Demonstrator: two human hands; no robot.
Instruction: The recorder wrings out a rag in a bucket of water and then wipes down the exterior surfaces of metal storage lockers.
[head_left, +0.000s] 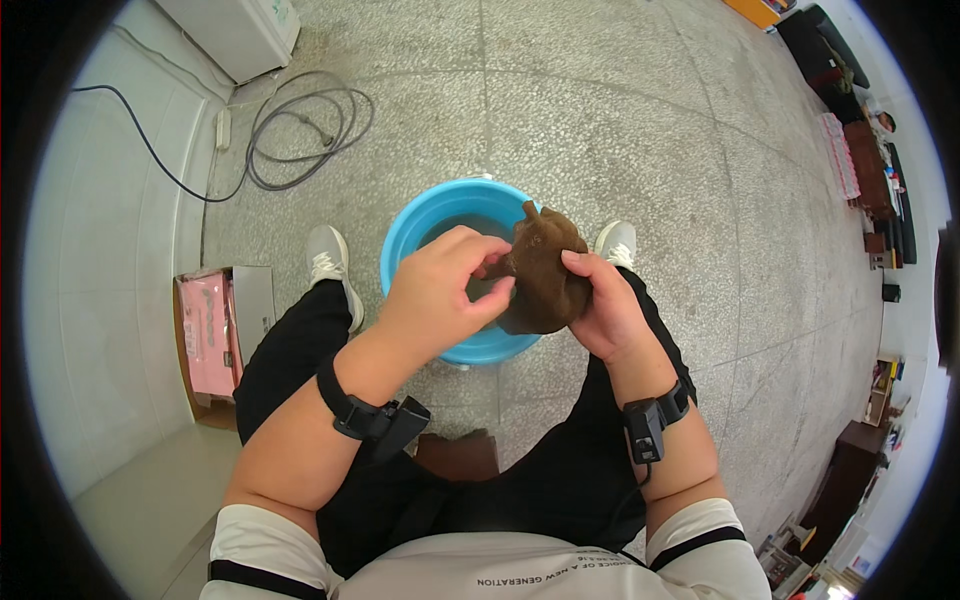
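A brown, lumpy object (551, 270) with short protruding parts is held above the blue plastic basin (409, 214); its exact kind cannot be told. My right hand (611, 307) grips it from the right side, thumb on top and the other fingers mostly hidden beneath. At its left side, my left hand (446, 285) has thumb and fingers around a stubby protruding part. Murky water (469, 225) is visible in the basin, which stands on the floor between my feet. Black straps with small devices circle both wrists.
A coiled dark cable (307, 142) lies on the speckled floor at the upper left. Beside my left leg is an open cardboard box (255, 304) with pink packages (208, 334). A white appliance (240, 37) stands by the tiled wall. Furniture (844, 476) lines the right side.
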